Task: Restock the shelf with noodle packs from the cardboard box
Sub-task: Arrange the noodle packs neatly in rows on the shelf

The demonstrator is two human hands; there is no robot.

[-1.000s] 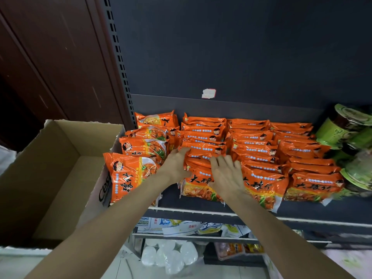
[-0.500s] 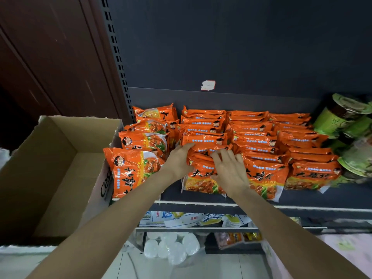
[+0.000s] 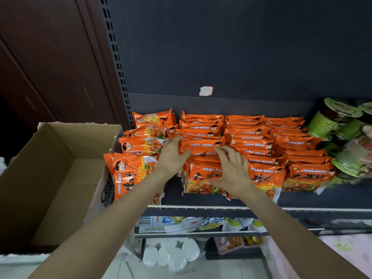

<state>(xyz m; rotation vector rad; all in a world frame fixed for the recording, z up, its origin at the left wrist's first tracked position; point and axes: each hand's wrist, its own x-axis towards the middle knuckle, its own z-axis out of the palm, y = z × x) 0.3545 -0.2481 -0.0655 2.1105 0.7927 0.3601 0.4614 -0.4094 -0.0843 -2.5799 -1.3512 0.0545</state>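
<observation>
The orange noodle packs (image 3: 249, 141) lie on the dark shelf (image 3: 302, 200), shingled in four rows that run from the front edge back to the rear panel. The left row (image 3: 141, 143) holds four packs turned sideways to the others, its front pack overhanging the shelf's front edge beside the box. The three rows to its right hold too many overlapping packs to count surely.

The left hand (image 3: 171, 156) grips the left end of one pack (image 3: 201, 147) in the second row, thumb underneath and fingers curled over its edge. The right hand (image 3: 231, 172) hovers over the same row with fingers spread and bent, their tips touching or just above the packs; I cannot tell which.

The cardboard box (image 3: 52, 178) stands open just left of the shelf, touching its corner; the part of its inside that shows holds nothing.

A bare strip of shelf runs along the front edge ahead of the right rows, and a narrow gap separates the left row from the second.

Green tubs (image 3: 330, 119) crowd the shelf's right end, just beside the last row. The lower shelf (image 3: 201, 234) carries white and yellow bags (image 3: 181, 224), and a bag of white cups (image 3: 171, 254) sits on the floor.
</observation>
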